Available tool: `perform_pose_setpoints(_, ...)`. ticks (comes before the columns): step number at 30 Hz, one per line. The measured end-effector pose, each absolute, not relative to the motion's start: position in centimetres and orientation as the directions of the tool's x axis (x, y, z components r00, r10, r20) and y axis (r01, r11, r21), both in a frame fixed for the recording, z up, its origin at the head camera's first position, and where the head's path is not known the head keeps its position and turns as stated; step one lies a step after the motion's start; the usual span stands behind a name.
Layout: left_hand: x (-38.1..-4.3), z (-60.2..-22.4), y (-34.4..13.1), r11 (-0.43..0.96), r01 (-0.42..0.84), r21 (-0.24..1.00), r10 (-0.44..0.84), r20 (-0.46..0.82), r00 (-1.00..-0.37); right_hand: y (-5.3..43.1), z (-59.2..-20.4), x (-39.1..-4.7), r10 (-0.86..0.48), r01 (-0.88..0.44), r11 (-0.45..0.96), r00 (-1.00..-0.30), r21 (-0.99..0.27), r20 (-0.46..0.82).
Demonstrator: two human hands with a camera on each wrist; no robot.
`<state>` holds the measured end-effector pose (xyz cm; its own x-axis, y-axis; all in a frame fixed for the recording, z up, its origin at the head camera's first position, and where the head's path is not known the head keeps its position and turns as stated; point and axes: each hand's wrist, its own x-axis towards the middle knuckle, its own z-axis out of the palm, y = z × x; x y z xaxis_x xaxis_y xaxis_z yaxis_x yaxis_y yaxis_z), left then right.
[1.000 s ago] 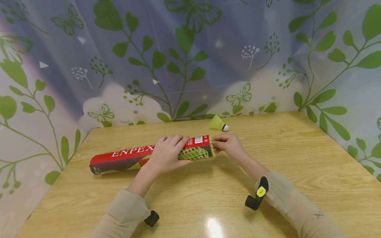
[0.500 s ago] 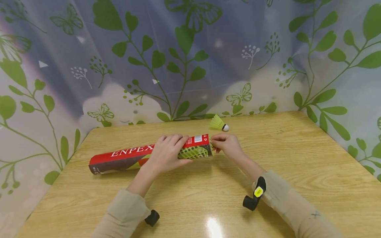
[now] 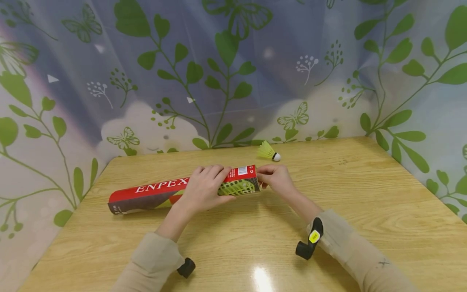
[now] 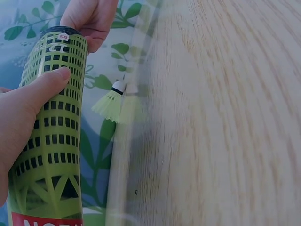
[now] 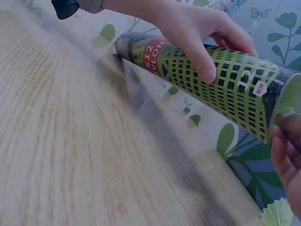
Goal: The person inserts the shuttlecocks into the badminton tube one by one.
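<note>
A long red, grey and green shuttlecock tube marked ENPEX slants across the table, its mouth toward the right. My left hand grips it from above near that end, the thumb along the near side. At the mouth, my right hand has thumb and fingers pinched on the yellow-green skirt of a shuttlecock that sits inside the tube. Most of that shuttlecock is hidden by the tube wall and my fingers. A second yellow shuttlecock with a white cork lies on its side behind the mouth.
The wooden table reaches back to a curtain printed with leaves and butterflies. Black cameras are strapped to both wrists, the right camera hanging over the table.
The yellow rim that showed at the tube's mouth has slid inside. My right hand has moved slightly left with it, while the left hand stays on the tube.
</note>
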<state>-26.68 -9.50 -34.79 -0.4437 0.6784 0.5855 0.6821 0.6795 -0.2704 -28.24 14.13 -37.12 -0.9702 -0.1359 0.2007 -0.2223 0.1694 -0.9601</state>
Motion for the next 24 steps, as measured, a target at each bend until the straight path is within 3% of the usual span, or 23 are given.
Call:
perform_pose_setpoints(15,-26.7,-34.6,-10.1,0.687,0.67,-0.282,0.68,0.575,-0.455,15.2,-36.9,-28.0,-0.132,-0.228,0.138,-0.969,-0.964,0.21)
perform_pose_setpoints(24,-26.9,-34.7,-10.4,0.676,0.677,-0.292,0.687,0.581,-0.436,17.0,-36.4,-29.8,-0.108,-0.224,0.33,-0.974,-0.917,0.199)
